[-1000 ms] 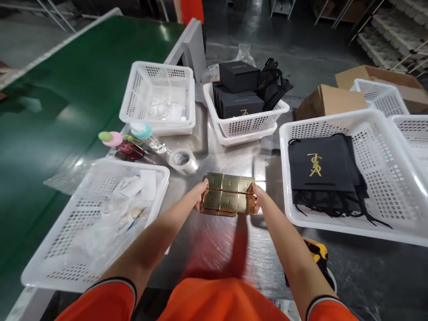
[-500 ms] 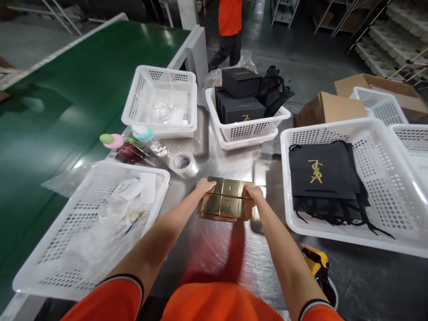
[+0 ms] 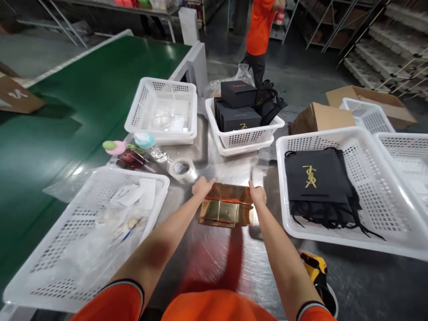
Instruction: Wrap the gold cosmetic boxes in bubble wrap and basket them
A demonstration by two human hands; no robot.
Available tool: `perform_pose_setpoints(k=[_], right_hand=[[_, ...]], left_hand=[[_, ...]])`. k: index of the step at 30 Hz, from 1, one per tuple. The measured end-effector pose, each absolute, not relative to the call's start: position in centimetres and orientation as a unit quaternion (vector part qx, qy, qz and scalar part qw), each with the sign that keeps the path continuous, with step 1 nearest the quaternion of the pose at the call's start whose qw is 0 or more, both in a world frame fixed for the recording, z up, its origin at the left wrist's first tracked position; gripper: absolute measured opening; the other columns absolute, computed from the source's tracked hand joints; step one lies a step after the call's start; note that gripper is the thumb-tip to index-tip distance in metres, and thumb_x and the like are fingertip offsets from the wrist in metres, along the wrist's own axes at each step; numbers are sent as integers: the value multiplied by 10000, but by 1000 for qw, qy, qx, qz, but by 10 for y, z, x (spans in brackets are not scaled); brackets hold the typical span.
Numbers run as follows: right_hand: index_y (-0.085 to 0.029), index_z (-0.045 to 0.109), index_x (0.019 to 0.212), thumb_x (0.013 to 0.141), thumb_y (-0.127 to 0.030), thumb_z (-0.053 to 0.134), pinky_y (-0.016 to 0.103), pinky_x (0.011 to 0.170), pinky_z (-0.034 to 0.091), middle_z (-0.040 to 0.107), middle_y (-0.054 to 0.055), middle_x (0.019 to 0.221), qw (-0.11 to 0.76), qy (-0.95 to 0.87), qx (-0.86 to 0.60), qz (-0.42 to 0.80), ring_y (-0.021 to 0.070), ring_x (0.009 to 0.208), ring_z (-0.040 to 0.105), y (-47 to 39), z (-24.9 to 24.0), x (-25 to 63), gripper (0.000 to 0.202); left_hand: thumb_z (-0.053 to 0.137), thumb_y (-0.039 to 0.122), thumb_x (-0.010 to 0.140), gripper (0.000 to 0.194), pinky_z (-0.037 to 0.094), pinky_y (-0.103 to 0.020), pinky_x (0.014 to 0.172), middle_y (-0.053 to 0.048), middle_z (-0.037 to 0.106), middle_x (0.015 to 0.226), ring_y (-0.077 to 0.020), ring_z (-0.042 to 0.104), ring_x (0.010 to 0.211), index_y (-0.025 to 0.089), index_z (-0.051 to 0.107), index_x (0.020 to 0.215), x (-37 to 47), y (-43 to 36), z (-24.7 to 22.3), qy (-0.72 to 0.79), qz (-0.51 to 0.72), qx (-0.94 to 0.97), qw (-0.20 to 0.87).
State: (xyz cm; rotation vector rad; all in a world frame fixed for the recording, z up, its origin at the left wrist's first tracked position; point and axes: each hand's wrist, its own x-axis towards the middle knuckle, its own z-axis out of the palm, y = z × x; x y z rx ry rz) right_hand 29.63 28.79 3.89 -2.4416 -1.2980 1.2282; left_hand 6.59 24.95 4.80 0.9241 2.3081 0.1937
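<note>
Small shiny gold boxes (image 3: pixel 228 211) stand packed together on the metal table in front of me. At the back row's left end, my left hand (image 3: pixel 202 187) is closed with the thumb along the edge. Across from it, my right hand (image 3: pixel 258 194) grips the right end of the same row. Between my hands, the back row of gold boxes (image 3: pixel 230 192) shows a smooth, reddish reflecting face, while the front row shows separate square tops. My fingertips behind the boxes are hidden.
A white basket (image 3: pixel 160 187) with plastic wrappings stands left. Black bags (image 3: pixel 312 178) lie in a right-hand basket. Black boxes (image 3: pixel 239 94) fill a basket at the back. A tape roll (image 3: pixel 182 168), bottles (image 3: pixel 132 157) and a yellow-black tape dispenser (image 3: pixel 316 269) are nearby. A person (image 3: pixel 260 31) stands beyond.
The back row's square tops have given way to a smooth reddish face as my hands moved to its outer ends. A carton has appeared on the green belt; the person beyond has shifted right.
</note>
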Motion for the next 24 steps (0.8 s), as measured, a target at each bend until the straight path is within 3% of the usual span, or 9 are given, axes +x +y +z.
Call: perform_pose_setpoints(k=[3, 7, 10, 14, 19, 24], right_hand=[[-203, 639, 887, 831, -486, 638, 387, 851, 481, 715, 149, 1010, 96, -432, -806, 392, 329, 1009, 657, 279, 45, 297, 288], [-219, 583, 933, 829, -463, 628, 318, 870, 459, 706, 85, 1050, 157, -444, -797, 379, 247, 967, 642, 253, 51, 297, 269], [-214, 548, 945, 811, -468, 612, 290, 843, 461, 686, 79, 1050, 251, -436, -777, 379, 211, 913, 628, 231, 54, 300, 295], [-213, 523, 907, 745, -525, 628, 313, 824, 468, 651, 77, 967, 364, -421, -738, 381, 209, 862, 596, 204, 59, 308, 367], [-230, 496, 887, 698, -576, 634, 320, 777, 481, 575, 51, 918, 404, -404, -720, 394, 212, 874, 556, 150, 63, 323, 417], [-246, 470, 859, 713, -558, 601, 331, 752, 483, 515, 19, 836, 374, -386, -738, 408, 210, 831, 529, 88, 49, 333, 369]], left_hand=[[454, 503, 924, 342, 485, -434, 865, -168, 728, 1037, -354, 667, 1062, 198, 610, 914, 70, 239, 53, 890, 112, 334, 291], [468, 429, 930, 225, 478, -378, 894, -87, 727, 1036, -274, 672, 1026, 228, 564, 901, 75, 218, 62, 887, 191, 330, 262], [494, 408, 914, 182, 481, -317, 893, -56, 712, 1041, -211, 668, 993, 231, 536, 910, 76, 201, 71, 874, 255, 336, 242], [526, 410, 882, 176, 505, -295, 857, -46, 690, 949, -196, 661, 925, 235, 511, 871, 79, 172, 80, 842, 351, 332, 238], [539, 415, 869, 182, 529, -317, 863, -49, 675, 930, -207, 654, 916, 236, 522, 896, 93, 115, 84, 833, 385, 314, 244], [565, 427, 841, 190, 534, -336, 839, -47, 669, 905, -216, 647, 883, 244, 543, 886, 104, 59, 76, 835, 370, 317, 255]])
